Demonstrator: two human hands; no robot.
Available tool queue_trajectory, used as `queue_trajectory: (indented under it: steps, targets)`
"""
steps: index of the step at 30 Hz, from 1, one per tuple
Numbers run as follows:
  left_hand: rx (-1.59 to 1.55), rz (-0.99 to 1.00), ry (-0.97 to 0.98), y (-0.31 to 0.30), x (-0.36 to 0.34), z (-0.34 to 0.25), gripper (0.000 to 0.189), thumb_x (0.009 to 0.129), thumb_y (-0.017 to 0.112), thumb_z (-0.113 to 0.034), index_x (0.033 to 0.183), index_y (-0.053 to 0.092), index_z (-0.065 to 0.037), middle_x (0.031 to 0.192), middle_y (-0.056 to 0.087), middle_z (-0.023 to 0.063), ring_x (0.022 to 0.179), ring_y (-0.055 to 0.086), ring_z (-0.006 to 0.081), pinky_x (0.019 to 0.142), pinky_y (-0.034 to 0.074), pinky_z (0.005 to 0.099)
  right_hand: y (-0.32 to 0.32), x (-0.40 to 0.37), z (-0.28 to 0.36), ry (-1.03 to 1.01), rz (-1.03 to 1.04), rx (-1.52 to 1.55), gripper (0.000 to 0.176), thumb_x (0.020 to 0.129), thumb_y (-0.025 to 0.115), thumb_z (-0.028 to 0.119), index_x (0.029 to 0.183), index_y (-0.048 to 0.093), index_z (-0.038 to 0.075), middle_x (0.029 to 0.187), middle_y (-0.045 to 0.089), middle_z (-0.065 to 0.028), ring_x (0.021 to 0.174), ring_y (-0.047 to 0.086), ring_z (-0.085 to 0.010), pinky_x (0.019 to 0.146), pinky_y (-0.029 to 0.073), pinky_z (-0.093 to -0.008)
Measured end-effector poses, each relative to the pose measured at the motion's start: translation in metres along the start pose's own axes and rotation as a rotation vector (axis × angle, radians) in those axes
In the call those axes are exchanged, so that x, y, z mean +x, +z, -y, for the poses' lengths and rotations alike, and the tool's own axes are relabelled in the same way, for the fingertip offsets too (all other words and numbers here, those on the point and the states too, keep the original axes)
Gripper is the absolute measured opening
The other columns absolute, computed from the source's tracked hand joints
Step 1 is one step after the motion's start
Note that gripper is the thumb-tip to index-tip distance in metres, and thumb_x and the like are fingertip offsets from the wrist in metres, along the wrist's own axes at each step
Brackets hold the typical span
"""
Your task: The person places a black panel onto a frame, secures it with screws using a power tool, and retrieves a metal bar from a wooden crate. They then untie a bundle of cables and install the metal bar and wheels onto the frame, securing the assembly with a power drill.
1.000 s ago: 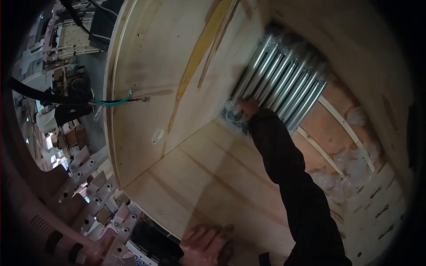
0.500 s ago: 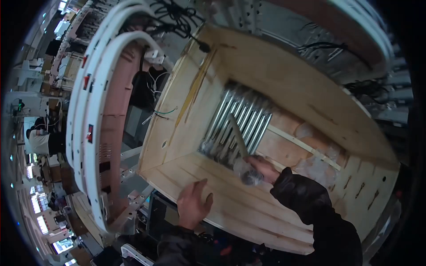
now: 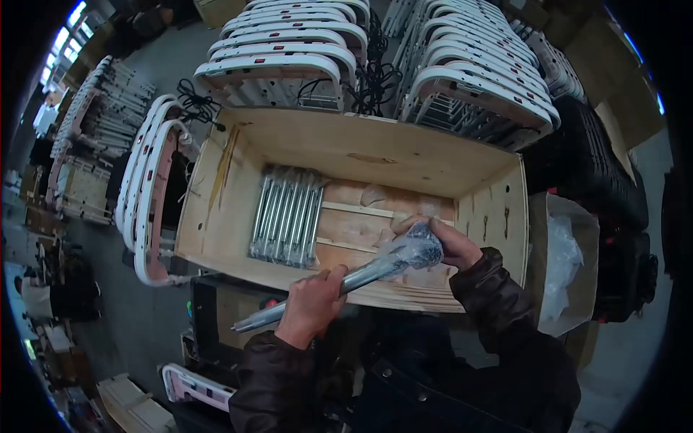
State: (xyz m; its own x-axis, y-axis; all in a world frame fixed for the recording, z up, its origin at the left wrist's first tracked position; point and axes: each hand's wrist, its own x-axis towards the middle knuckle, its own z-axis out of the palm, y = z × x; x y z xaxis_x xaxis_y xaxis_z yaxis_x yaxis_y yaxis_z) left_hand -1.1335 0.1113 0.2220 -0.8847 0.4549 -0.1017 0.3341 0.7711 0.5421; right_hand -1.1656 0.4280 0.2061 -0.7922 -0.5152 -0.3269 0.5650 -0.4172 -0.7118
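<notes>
My left hand [image 3: 312, 299] is closed round a long metal tube [image 3: 364, 274] above the near edge of a wooden crate [image 3: 426, 138]. Clear plastic wrap [image 3: 417, 249] covers the tube's right end, and my right hand [image 3: 455, 244] grips that wrapped part. The tube slants, its bare end low on the left outside the crate. Inside the crate, a row of several shiny metal tubes [image 3: 287, 216] lies side by side in clear plastic at the left. Right of them are the crate's floor, a light wooden strip [image 3: 357, 209] and crumpled plastic.
White curved frames [image 3: 148, 187] stand left of the crate, and stacks of similar frames [image 3: 289, 65] stand behind it with black cables [image 3: 375, 76]. An open carton [image 3: 534, 281] holding clear plastic [image 3: 561, 263] is at the right. A person [image 3: 54, 292] is far left.
The tube held in my right hand has come up out of the crate to its near edge. My left hand, open before, now grips it. My view has swung and widened.
</notes>
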Motion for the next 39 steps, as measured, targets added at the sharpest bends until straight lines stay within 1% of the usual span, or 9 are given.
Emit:
queue_trajectory:
  steps: [2,4,10,15,20,25,33,37,39]
  targets:
    - [-0.077,0.109,-0.162,0.016,-0.036,-0.034,0.033,0.086,0.071,-0.025,0.117,0.061,-0.018,0.092,0.071,0.013,0.088,0.069,0.0393,0.073,0.054,0.0512,-0.011,-0.015,-0.02,-0.131,-0.125,-0.102,0.038,0.103,0.062,0.041,0.107,0.065,0.003,0.103,0.066,-0.005,0.094,0.066,-0.0129,0.083,0.056,-0.0295]
    - [-0.266,0.136,-0.246,0.039,-0.077,-0.057,0.036,0.088,0.072,-0.034,0.116,0.062,-0.014,0.09,0.071,0.0147,0.086,0.068,0.0409,0.073,0.053,0.0517,-0.02,-0.024,-0.044,-0.285,-0.157,-0.183,0.029,0.103,0.063,0.032,0.103,0.065,0.003,0.099,0.066,-0.0045,0.087,0.065,-0.0123,0.079,0.055,-0.0279]
    - [-0.916,-0.116,-0.378,0.122,-0.212,-0.113,0.048,0.094,0.07,-0.043,0.118,0.06,-0.003,0.089,0.066,0.0135,0.075,0.067,0.0275,0.067,0.051,0.0399,-0.063,-0.028,-0.067,-0.552,-0.349,-0.569,0.027,0.107,0.058,0.027,0.109,0.067,0.001,0.097,0.063,0.0008,0.086,0.057,-0.0101,0.077,0.047,-0.0256]
    - [-1.51,-0.094,-0.496,0.126,-0.318,-0.148,0.042,0.102,0.061,-0.038,0.127,0.053,-0.005,0.088,0.058,0.0047,0.074,0.059,0.0121,0.065,0.05,0.0307,-0.061,-0.006,-0.073,-0.723,-0.51,-1.714,0.03,0.101,0.064,0.018,0.117,0.064,-0.007,0.105,0.071,-0.0097,0.101,0.065,-0.0158,0.09,0.052,-0.0291]
    - [-1.737,-0.595,-0.294,0.099,-0.345,-0.157,0.036,0.105,0.053,-0.026,0.132,0.045,-0.004,0.097,0.057,0.0055,0.07,0.057,0.0111,0.063,0.049,0.0268,0.079,0.061,-0.167,-0.219,0.19,-0.988,0.034,0.094,0.071,0.013,0.124,0.065,-0.003,0.106,0.07,-0.0105,0.094,0.066,-0.0149,0.087,0.052,-0.0302]
    - [-1.673,-0.845,-0.375,0.124,-0.359,-0.145,0.044,0.102,0.06,-0.024,0.138,0.046,-0.002,0.104,0.06,0.006,0.073,0.058,0.0097,0.066,0.049,0.0262,0.192,0.147,-0.351,-0.011,0.884,-1.288,0.023,0.093,0.07,0.015,0.107,0.067,-0.002,0.09,0.068,-0.0115,0.085,0.065,-0.0177,0.082,0.053,-0.0332]
    - [-1.556,-1.376,-1.134,0.131,-0.359,-0.14,0.051,0.095,0.071,-0.034,0.128,0.057,0.002,0.1,0.068,0.0061,0.077,0.063,0.0141,0.066,0.049,0.0292,0.226,0.234,-0.555,-0.068,1.088,-1.759,0.028,0.086,0.064,0.019,0.107,0.066,0.001,0.103,0.069,-0.0269,0.097,0.067,-0.0449,0.083,0.053,-0.0539]
    - [-1.896,-1.517,-1.178,0.124,-0.367,-0.145,0.047,0.094,0.07,-0.038,0.119,0.06,0.001,0.086,0.067,0.0075,0.07,0.062,0.0153,0.061,0.048,0.029,0.208,0.235,-0.583,-0.217,1.001,-1.81,0.028,0.087,0.062,0.017,0.11,0.064,0.001,0.104,0.069,-0.0265,0.097,0.068,-0.0437,0.086,0.054,-0.0518]
    - [-1.723,-1.571,-1.167,0.121,-0.37,-0.139,0.042,0.1,0.057,-0.042,0.111,0.06,-0.002,0.067,0.06,0.0071,0.058,0.059,0.0184,0.055,0.048,0.0319,0.218,0.232,-0.57,-0.092,1.058,-1.829,0.037,0.089,0.06,0.013,0.126,0.059,0.007,0.13,0.062,-0.0206,0.112,0.065,-0.0429,0.095,0.053,-0.0527]
